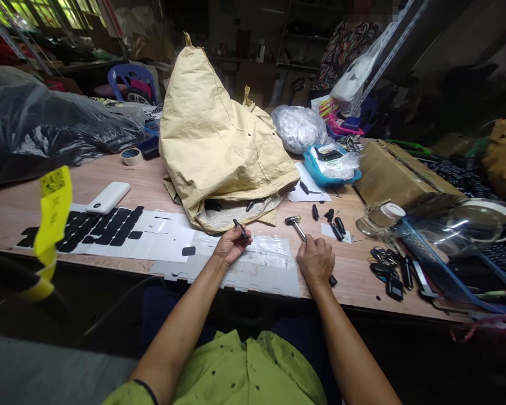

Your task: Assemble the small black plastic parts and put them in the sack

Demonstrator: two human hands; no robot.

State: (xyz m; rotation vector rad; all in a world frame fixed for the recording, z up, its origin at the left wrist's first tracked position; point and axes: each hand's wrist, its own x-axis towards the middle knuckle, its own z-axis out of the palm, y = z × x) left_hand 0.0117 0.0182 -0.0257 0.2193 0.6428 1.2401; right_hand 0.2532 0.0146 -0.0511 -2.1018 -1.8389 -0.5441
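**Small black piece [240, 228] and hammer [297, 226] in hand at a crowded worktop [349, 281]**

In the head view, we see the fingers of the left hand [231, 246] pinched on the small black piece, above a grey mat [274, 281] at the worktop's near edge. The right hand [316, 260] has its fingers wrapped round the hammer's handle, the hammer's head jutting out just beyond them.

The worktop is pale, wood-grained and busy. Straight beyond the left fingers slumps a big tan paper sack [219, 124], its mouth open towards us. To their left, we find rows of flat black shapes [109, 228] on a white sheet [164, 253], a white device [109, 197] at its far edge. Beyond the right fingers lie several black parts [339, 225]; farther off stand a blue basket [349, 180] and a cardboard box [398, 174]. To the right of those fingers we see a bunch of keys [390, 270], a white-lidded jar [379, 219] and a clear jug [459, 225].

Well past both hands, the room is dim: a purple chair [113, 79], a person in a patterned top [341, 53], and, far left, a bright barred window [69, 16].
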